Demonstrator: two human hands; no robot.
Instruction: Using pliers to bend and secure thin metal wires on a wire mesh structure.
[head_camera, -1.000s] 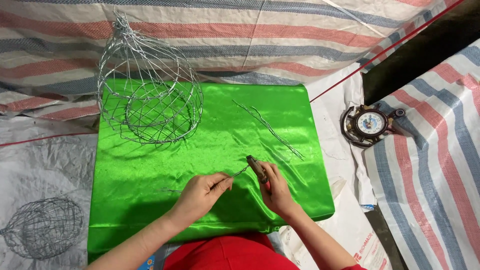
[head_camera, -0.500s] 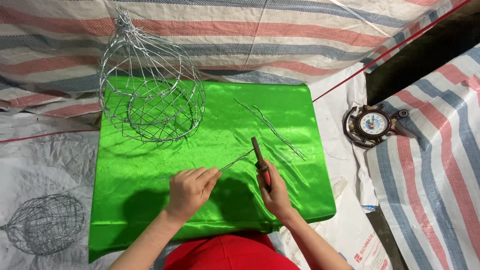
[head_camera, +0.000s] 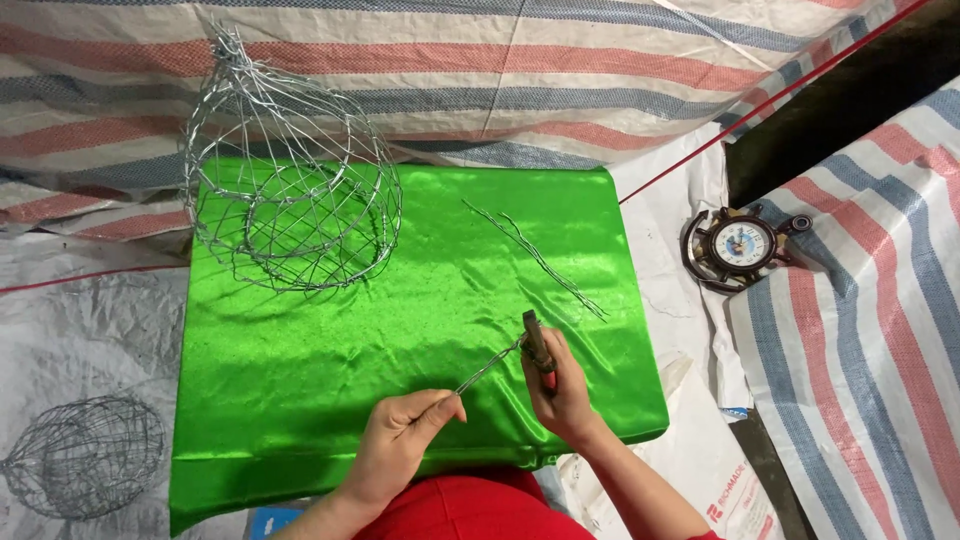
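My right hand (head_camera: 560, 390) grips a pair of pliers (head_camera: 535, 340) whose jaws point away from me and clamp one end of a short twisted wire (head_camera: 490, 366). My left hand (head_camera: 405, 445) pinches the other end of that wire between thumb and fingers. Both hands hover over the near part of a shiny green cloth (head_camera: 350, 340). A few loose lengths of wire (head_camera: 535, 258) lie on the cloth beyond my right hand.
A wire cage frame (head_camera: 290, 190) stands on the cloth's far left corner. A second wire basket (head_camera: 85, 455) lies on the grey sheet at left. A small round clock in a ship's-wheel frame (head_camera: 742, 247) rests to the right, on striped tarpaulin.
The pliers have tilted from lying across to pointing away from me, and the wire now stretches straight between both hands. My left hand has drawn back toward me.
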